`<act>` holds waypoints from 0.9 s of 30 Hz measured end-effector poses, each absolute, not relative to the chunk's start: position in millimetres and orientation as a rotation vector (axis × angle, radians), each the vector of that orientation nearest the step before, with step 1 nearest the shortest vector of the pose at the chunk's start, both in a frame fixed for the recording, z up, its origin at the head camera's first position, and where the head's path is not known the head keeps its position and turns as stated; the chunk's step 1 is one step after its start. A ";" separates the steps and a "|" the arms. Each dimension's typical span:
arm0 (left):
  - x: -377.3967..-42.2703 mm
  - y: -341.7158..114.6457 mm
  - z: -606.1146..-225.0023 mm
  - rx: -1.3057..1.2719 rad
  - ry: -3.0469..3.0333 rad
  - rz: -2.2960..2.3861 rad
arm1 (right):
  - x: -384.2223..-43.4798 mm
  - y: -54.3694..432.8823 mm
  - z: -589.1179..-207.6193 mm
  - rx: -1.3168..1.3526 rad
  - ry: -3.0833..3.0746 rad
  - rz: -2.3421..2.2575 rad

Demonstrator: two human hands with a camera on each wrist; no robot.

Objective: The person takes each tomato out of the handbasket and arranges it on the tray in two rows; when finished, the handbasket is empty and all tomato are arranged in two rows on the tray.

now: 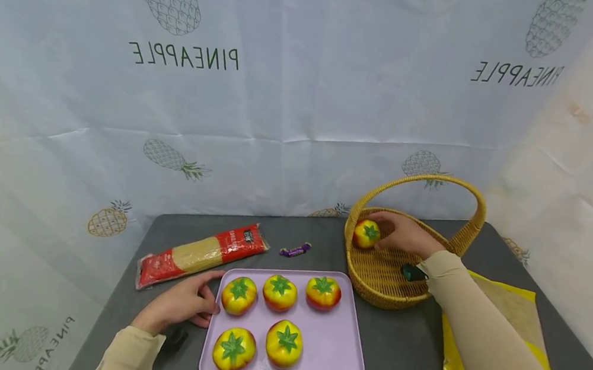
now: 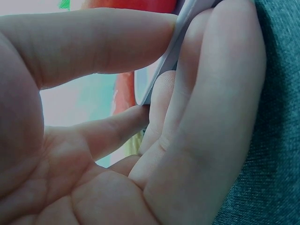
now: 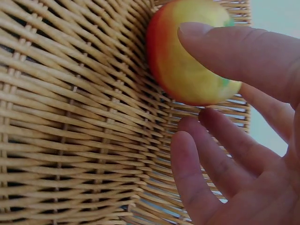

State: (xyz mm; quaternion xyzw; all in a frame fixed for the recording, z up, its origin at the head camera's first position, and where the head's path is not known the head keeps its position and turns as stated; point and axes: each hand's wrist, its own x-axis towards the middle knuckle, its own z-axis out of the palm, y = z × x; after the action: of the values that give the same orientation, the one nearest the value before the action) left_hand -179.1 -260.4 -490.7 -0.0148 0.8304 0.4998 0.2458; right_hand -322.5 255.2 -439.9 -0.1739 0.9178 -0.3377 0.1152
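A lilac tray [image 1: 331, 355] bears several red-and-yellow artificial persimmons [image 1: 283, 343] with green calyxes. My left hand [image 1: 185, 302] grips the tray's left edge. Seen from the left wrist, the tray rim [image 2: 185, 28] lies between thumb and fingers. Inside the wicker basket [image 1: 386, 277], at its left end, sits another artificial persimmon [image 1: 364, 234]. My right hand [image 1: 404, 234] reaches into the basket and holds this fruit between thumb and fingers. In the right wrist view the thumb crosses the persimmon [image 3: 187, 70], while the other fingers curl loosely beside the wicker wall.
A red-and-clear packet of noodles [image 1: 204, 255] lies behind my left hand. Behind the tray is a purple-wrapped candy [image 1: 295, 249]. The basket's tall handle [image 1: 420, 178] arches over my right hand. A yellow-edged bag [image 1: 509, 310] lies partly under my right forearm.
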 end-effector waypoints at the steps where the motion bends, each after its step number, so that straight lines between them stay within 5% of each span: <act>1: -178.7 -260.0 -490.5 -0.042 2.264 1.364 | -323.0 255.5 -441.6 -0.518 2.679 -1.004; 27: -177.7 -258.3 -488.3 -0.037 2.278 1.358 | -327.7 243.2 -448.3 -0.472 2.726 -0.912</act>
State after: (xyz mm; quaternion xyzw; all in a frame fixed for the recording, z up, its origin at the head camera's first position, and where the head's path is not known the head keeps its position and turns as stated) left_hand -177.7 -258.3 -488.3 -0.0136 0.8333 0.4968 0.2420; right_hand -327.7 243.2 -448.3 -0.1610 0.9297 -0.3110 0.1142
